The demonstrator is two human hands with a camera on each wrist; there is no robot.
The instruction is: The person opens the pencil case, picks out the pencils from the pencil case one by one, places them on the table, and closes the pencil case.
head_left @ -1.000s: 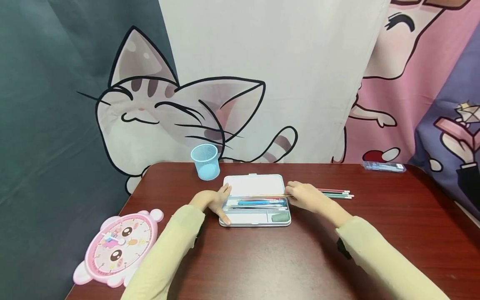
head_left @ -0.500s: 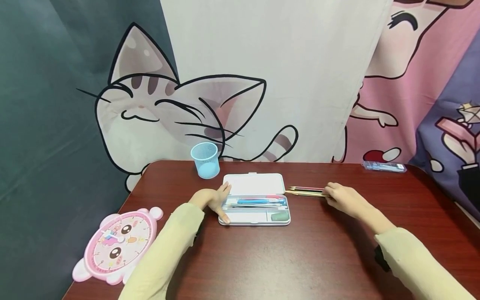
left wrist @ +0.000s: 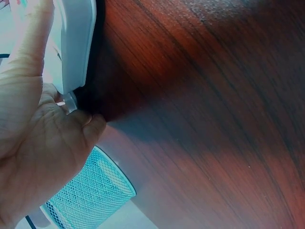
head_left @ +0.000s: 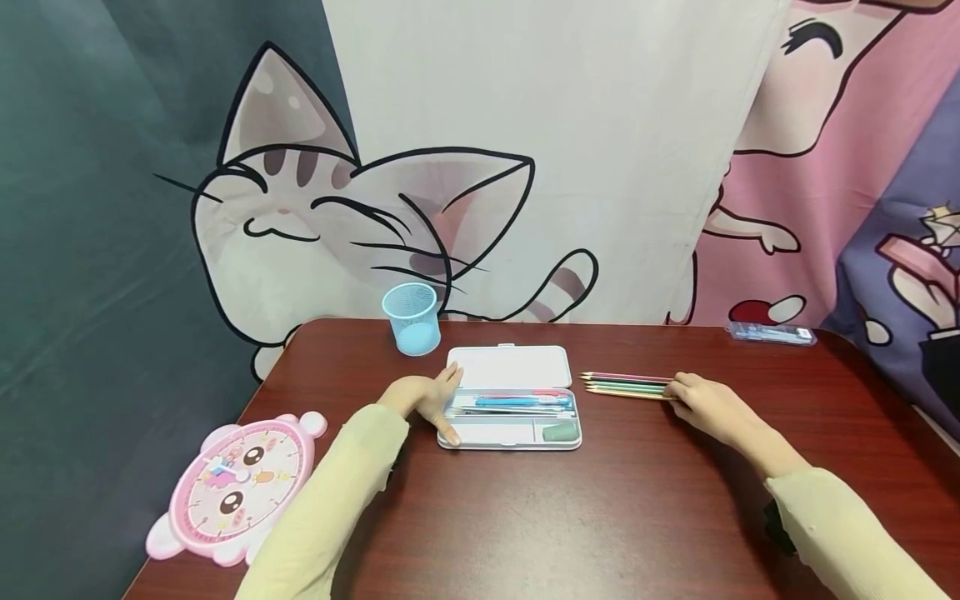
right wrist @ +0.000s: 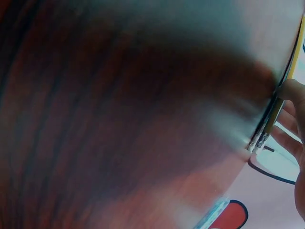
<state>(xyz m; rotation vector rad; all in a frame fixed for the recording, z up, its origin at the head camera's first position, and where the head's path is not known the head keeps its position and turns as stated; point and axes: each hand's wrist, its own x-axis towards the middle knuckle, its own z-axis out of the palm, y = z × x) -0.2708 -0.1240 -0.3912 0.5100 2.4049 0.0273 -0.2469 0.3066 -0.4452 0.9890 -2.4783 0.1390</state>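
Note:
A white pencil case (head_left: 487, 433) lies open mid-table, lid (head_left: 513, 367) folded back. Blue and red pens and thin sticks fill its rear compartment; a grey-green eraser (head_left: 559, 432) sits at front right. My left hand (head_left: 427, 400) holds the case's left end, thumb on the front corner and fingers at the lid side. To the case's right, several pencils (head_left: 626, 381) lie side by side, sharpened tips pointing left. At their right end my right hand (head_left: 705, 408) pinches a yellow pencil (right wrist: 298, 50) between thumb and fingers, at the front of the row. The hand hides their eraser ends in the head view.
A light-blue mesh pen cup (head_left: 415, 321) stands behind the case to the left. On the left table edge lies a pink animal-faced clock (head_left: 243, 492). A clear packet (head_left: 772, 333) rests at the back right edge, before a cartoon-printed curtain (head_left: 600, 167).
My right hand has moved right from the pencil case, carrying the yellow pencil out to the row of pencils, and has lowered it in front of them. The left hand stays on the case.

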